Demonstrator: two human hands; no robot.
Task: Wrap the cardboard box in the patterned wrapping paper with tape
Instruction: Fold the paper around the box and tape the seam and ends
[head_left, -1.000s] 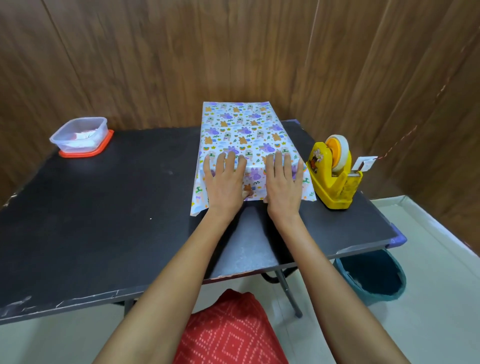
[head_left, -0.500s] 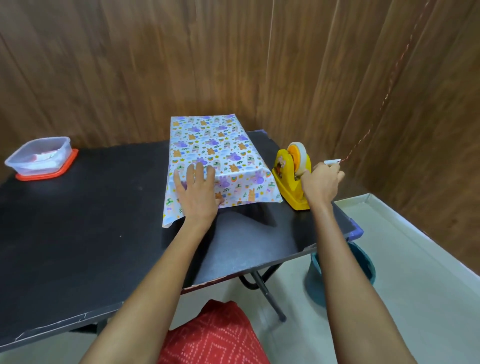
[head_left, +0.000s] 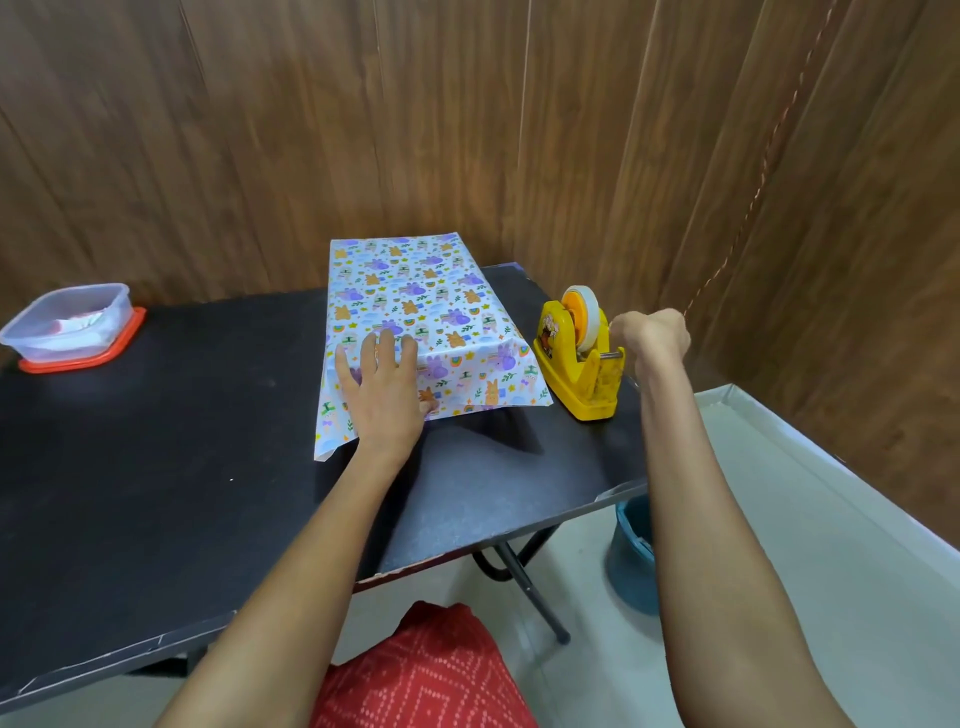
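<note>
The patterned wrapping paper (head_left: 415, 301), white with purple and orange animals, covers the box on the black table (head_left: 156, 441); the cardboard itself is hidden. My left hand (head_left: 384, 389) lies flat with straight fingers on the paper's near fold, pressing it down. A yellow tape dispenser (head_left: 582, 358) with a white roll stands just right of the paper. My right hand (head_left: 652, 338) is at the dispenser's right side, fingers curled as if pinching the tape end, which I cannot see clearly.
A clear plastic container (head_left: 67, 322) on an orange lid sits at the table's far left. A teal bucket (head_left: 636, 551) stands on the floor under the table's right corner. Wooden walls close in behind and to the right.
My right hand left the paper and moved right to the tape dispenser, where it now stays closed at the cutter side. My left hand keeps pressing the fold.
</note>
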